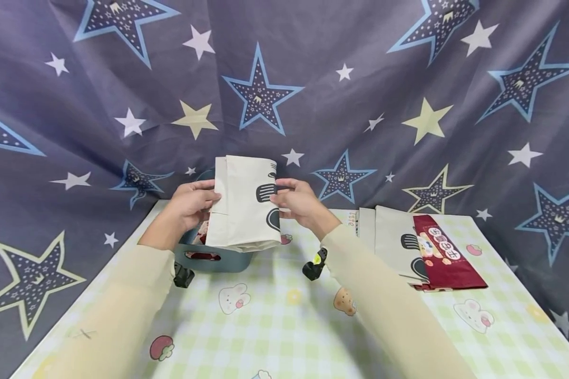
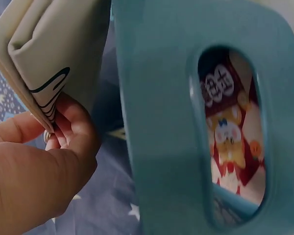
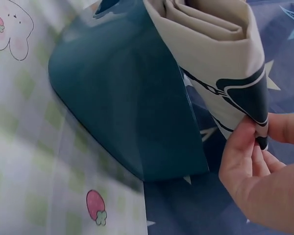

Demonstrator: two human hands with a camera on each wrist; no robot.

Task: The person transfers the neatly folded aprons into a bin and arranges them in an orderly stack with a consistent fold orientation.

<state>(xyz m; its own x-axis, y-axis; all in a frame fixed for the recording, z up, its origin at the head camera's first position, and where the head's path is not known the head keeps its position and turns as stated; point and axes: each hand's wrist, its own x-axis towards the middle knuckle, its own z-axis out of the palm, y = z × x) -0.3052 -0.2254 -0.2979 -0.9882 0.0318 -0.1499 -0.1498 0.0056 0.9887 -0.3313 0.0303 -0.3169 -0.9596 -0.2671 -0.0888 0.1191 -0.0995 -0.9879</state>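
Note:
A folded cream cloth (image 1: 239, 205) with dark kitchen-utensil prints is held up over a blue-grey plastic bin (image 1: 237, 265). My left hand (image 1: 189, 204) pinches its left edge between thumb and fingers. On the opposite edge, my right hand (image 1: 303, 205) grips it the same way, beside the spatula print. Several folded layers show at the cloth's end in the right wrist view. Through the bin's handle slot, a red and cream printed item (image 2: 228, 132) is visible inside. The cloth hides most of the bin's opening.
On the table's right lies another folded cream cloth (image 1: 386, 239) with like prints, beside a dark red folded piece (image 1: 455, 258) with a cartoon design. A green-checked tablecloth (image 1: 284, 337) covers the table. A star-patterned curtain (image 1: 341, 116) hangs right behind it.

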